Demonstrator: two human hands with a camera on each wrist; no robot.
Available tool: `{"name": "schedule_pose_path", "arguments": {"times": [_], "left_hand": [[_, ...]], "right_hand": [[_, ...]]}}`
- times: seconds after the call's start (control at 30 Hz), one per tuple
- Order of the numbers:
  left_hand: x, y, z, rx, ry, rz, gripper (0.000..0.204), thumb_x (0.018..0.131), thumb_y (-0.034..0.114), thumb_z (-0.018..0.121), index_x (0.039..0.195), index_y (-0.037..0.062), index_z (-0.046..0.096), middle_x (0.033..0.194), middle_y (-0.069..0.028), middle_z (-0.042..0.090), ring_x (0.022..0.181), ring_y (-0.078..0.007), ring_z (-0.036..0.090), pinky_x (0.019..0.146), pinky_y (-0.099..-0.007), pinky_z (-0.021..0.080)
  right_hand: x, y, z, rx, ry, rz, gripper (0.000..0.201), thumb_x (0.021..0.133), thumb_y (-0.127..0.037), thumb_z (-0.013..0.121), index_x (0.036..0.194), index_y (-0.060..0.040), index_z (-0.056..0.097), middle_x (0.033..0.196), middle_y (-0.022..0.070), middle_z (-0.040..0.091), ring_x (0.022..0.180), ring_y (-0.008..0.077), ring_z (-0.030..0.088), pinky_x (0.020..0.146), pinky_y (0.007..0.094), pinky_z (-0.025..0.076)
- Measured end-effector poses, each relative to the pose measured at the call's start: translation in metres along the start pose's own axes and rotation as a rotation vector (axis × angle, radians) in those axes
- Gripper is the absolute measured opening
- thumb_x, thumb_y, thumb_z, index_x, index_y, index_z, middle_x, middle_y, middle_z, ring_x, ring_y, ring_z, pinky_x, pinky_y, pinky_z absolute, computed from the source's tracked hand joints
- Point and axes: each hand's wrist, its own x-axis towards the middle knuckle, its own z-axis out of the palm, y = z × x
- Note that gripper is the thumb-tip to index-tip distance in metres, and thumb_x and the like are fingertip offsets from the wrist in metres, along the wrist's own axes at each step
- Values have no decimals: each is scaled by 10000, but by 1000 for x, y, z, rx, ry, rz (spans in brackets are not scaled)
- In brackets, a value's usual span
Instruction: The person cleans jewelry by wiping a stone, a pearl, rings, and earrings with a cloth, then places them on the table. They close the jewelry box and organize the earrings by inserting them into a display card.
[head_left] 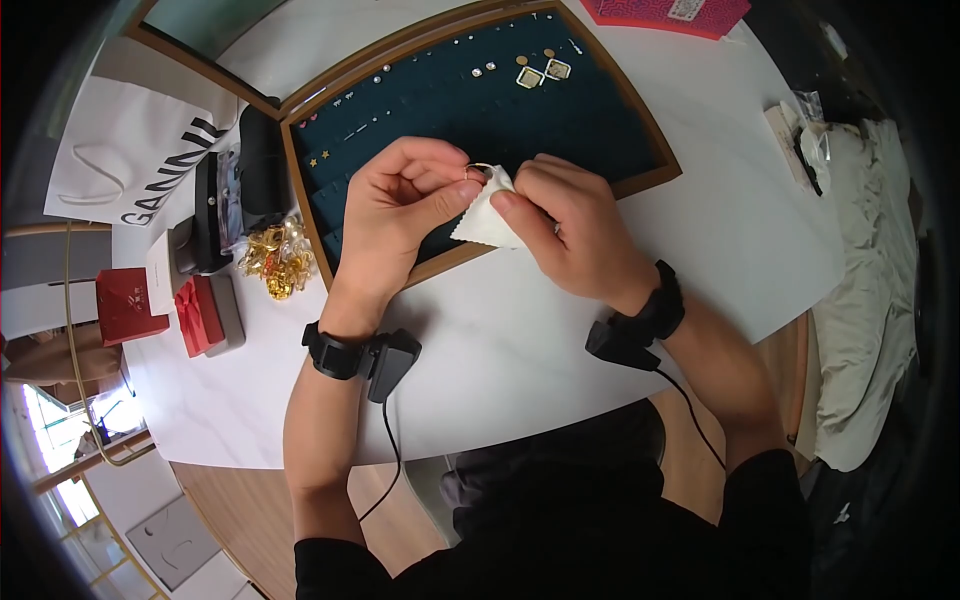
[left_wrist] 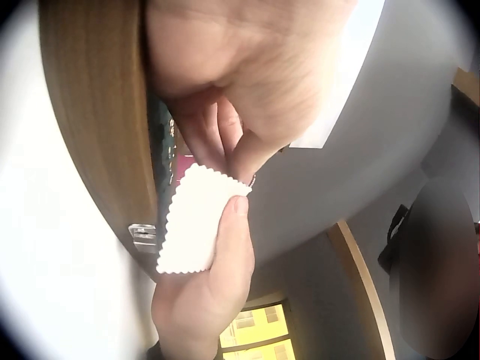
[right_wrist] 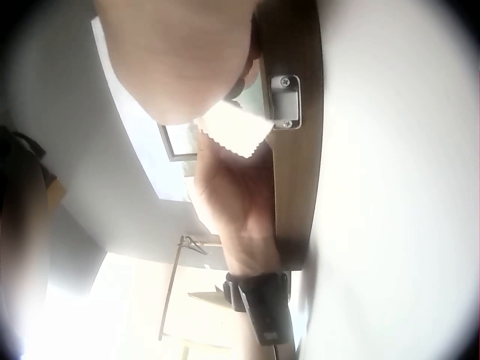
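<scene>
My left hand [head_left: 400, 205] pinches a thin, ring-like hoop [head_left: 482, 165] between thumb and fingertips, over the near part of a wooden jewelry case [head_left: 645, 178]. Beside it, my right hand [head_left: 575, 225] grips a white polishing cloth [head_left: 488, 218] with zigzag edges, thumb pressed on its top. The cloth's upper corner meets the hoop and hides part of it. In the left wrist view the cloth [left_wrist: 196, 221] hangs below the left fingertips, with the right thumb along its side. The right wrist view shows the cloth [right_wrist: 236, 129] in front of the left hand [right_wrist: 236, 187].
Earrings [head_left: 530, 77] sit in rows on the case's dark green lining. Left of it lie a pile of gold jewelry [head_left: 280, 262], a red ribboned box [head_left: 198, 315], a black case [head_left: 262, 155] and a white paper bag [head_left: 140, 150]. A pink package [head_left: 665, 15] stands at the back.
</scene>
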Motion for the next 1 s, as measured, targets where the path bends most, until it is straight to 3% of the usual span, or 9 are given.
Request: {"name": "schedule_pose_path", "arguments": {"times": [0.6, 0.77, 1.0], "left_hand": [[2, -5, -7, -109, 48, 31, 207, 932, -67, 659, 1119, 7, 609, 1038, -103, 702, 970, -209, 723, 843, -299, 614], [2, -2, -7, -184, 64, 4, 245, 961, -52, 620, 1190, 24, 575, 1050, -107, 711, 1029, -275, 724, 853, -311, 627], [2, -1, -11, -220, 160, 48, 276, 966, -39, 622, 1230, 15, 561, 1041, -95, 712, 1016, -284, 728, 841, -298, 630]], "right_hand": [[-2, 2, 1, 32, 2, 23, 233, 939, -96, 632, 772, -13, 493, 711, 122, 516, 633, 310, 534, 578, 405, 434], [-3, 0, 2, 132, 98, 78, 242, 938, -80, 628, 745, -18, 495, 665, 98, 480, 540, 255, 469, 509, 364, 380], [-5, 6, -4, 97, 161, 98, 235, 969, -89, 620, 767, -3, 535, 690, 68, 487, 544, 172, 453, 511, 317, 373]]}}
